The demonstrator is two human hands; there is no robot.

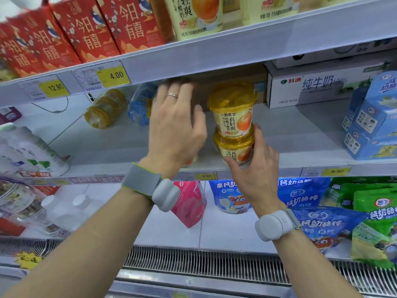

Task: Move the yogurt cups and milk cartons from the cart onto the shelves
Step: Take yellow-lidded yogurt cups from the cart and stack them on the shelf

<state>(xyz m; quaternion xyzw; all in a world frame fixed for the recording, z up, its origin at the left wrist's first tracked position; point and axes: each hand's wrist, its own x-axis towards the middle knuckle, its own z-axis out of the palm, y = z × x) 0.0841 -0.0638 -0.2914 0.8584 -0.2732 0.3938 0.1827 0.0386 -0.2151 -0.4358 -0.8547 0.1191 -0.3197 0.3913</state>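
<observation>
Two yellow yogurt cups stand stacked at the centre of the frame, on the middle shelf [300,134]: the upper yogurt cup [233,110] sits on the lid of the lower yogurt cup [235,150], which is at the shelf's front edge. The right hand [254,168] grips the lower cup, thumb on its front and a finger up its right side. The left hand [175,125] hovers just left of the stack, fingers spread and relaxed, holding nothing; it hides part of another cup behind it. Both wrists carry grey bands. Red cartons [86,33] line the top shelf at upper left, a white milk box [311,87] sits right of centre, and blue pouches [232,196] lie below.
</observation>
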